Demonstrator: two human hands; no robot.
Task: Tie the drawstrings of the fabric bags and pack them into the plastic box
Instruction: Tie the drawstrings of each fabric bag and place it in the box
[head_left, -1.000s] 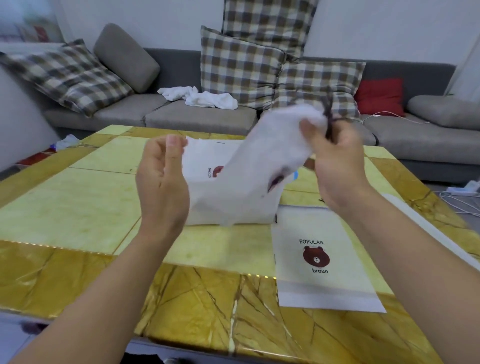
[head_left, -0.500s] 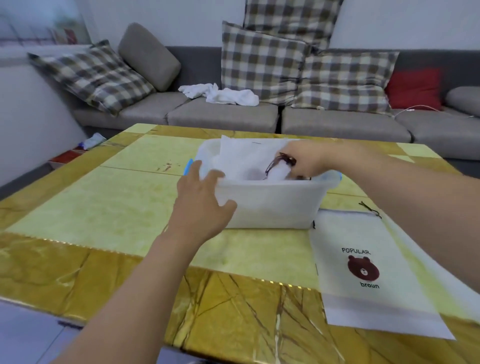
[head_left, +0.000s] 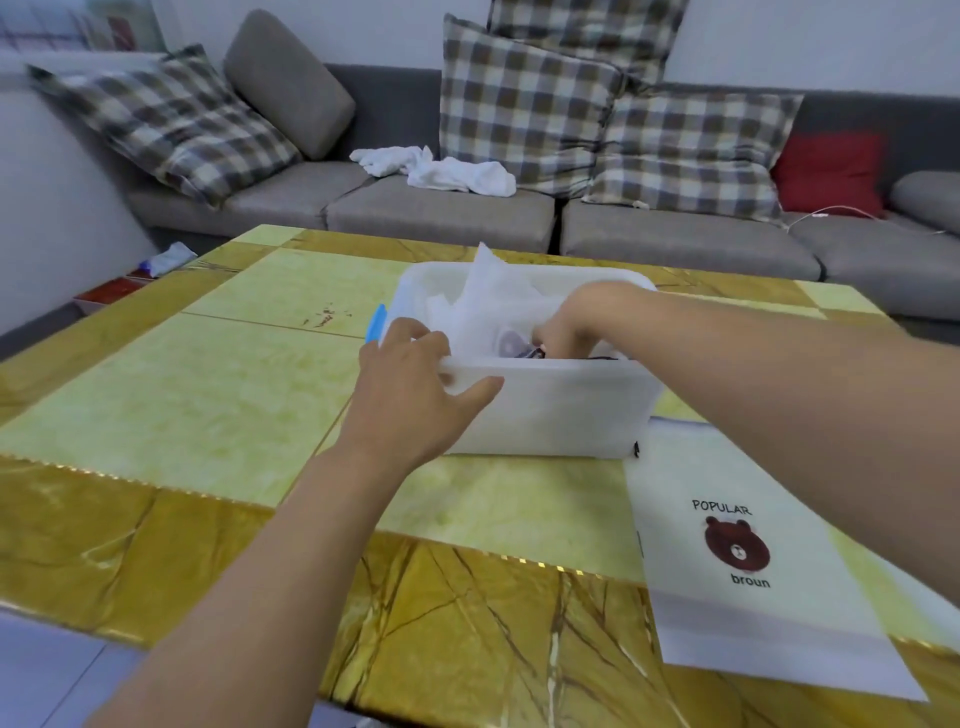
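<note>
A translucent white plastic box (head_left: 561, 415) stands in the middle of the table. White fabric bags (head_left: 480, 299) are stuffed inside it, one corner sticking up above the rim. My left hand (head_left: 410, 389) grips the box's near left rim, thumb outside, fingers over the edge. My right hand (head_left: 576, 325) reaches down into the box, fingers curled on a bag and its dark drawstring; the fingertips are hidden behind the wall. Another white bag (head_left: 748, 561) printed with a brown bear lies flat on the table at the right.
The table (head_left: 182, 405) is yellow-green marble with a gold border. A blue latch (head_left: 375, 323) sticks out on the box's left side. Behind the table runs a grey sofa (head_left: 441, 213) with plaid cushions (head_left: 524, 104) and a white cloth (head_left: 441, 169).
My right hand carried the bag down from the air and has pushed deeper into the box. My left hand dropped onto the box's rim and now grips it.
</note>
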